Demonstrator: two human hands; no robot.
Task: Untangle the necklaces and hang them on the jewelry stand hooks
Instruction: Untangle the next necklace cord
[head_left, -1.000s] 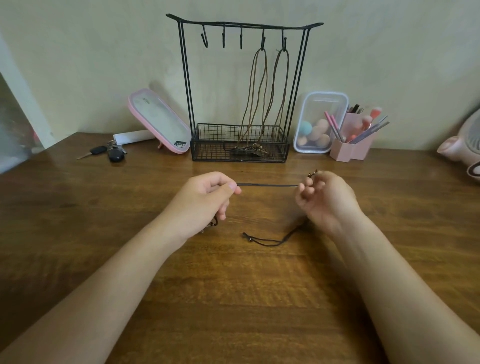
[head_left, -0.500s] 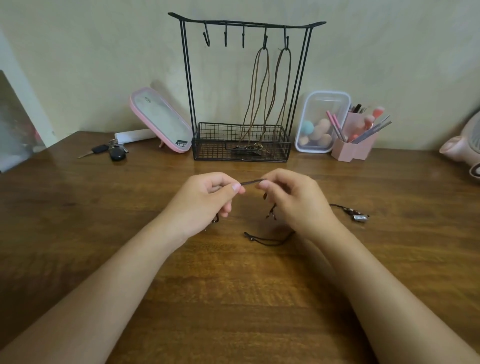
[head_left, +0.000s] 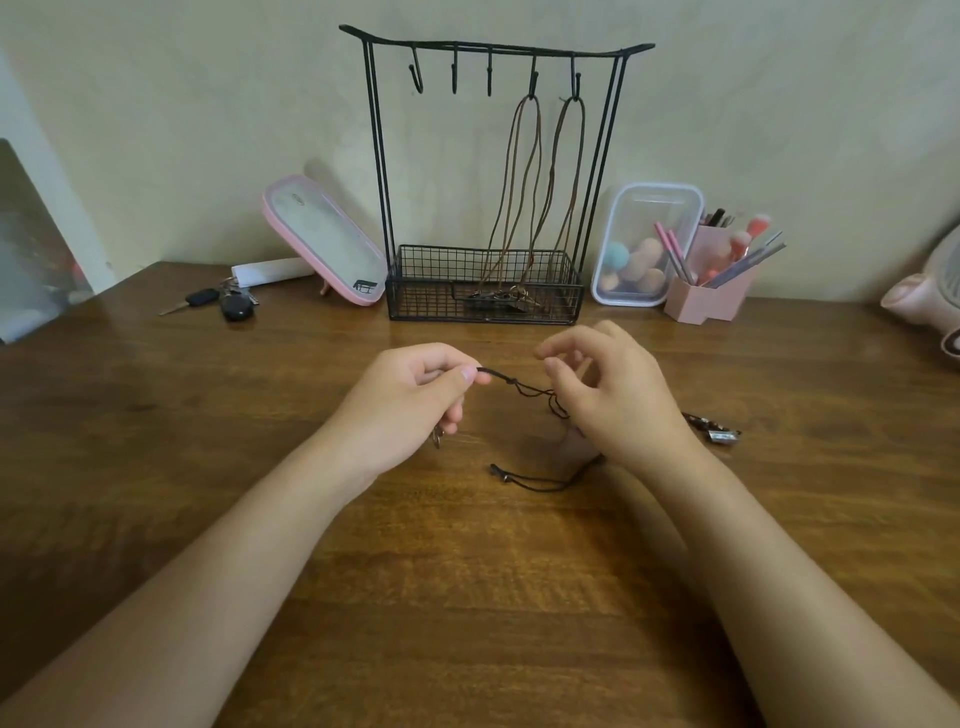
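Done: two brown cord necklaces (head_left: 530, 104) already hung from the two right-most hooks of the jewelry stand (head_left: 493, 48); they dropped straight down, side by side, apart from each other.
Left: three bare hooks (head_left: 454, 78) on the left of the bar waited; by my reckoning the job was past halfway, with at least one necklace not yet hung.
In hand: a dark cord necklace (head_left: 519, 387) was stretched low over the worktop (head_left: 467, 597) in front of the stand; small knots or crossings showed along it, so I judged the untangling unfinished.
Left hand (head_left: 410, 405): it pinched one end of the dark cord between thumb and forefinger, the other fingers curled; something small and metallic dangled beneath it.
Right hand (head_left: 618, 395): fingers loosely bent over the cord's far part; the cord ran under it, and I could not tell whether it gripped.
Loose parts: a tail of cord (head_left: 535, 483) lay on the wood near the wrists; a pendant (head_left: 714, 428) lay just right of the right hand.
Wire basket (head_left: 431, 306): the stand's base; it held the hung necklaces' pendants (head_left: 506, 299) in a small heap.
Clear box (head_left: 649, 208): leaning against the wall right of the stand; makeup sponges (head_left: 639, 260) inside.
Pink holder (head_left: 711, 296): just beside the box; brushes (head_left: 743, 244) and pencils stood in it.
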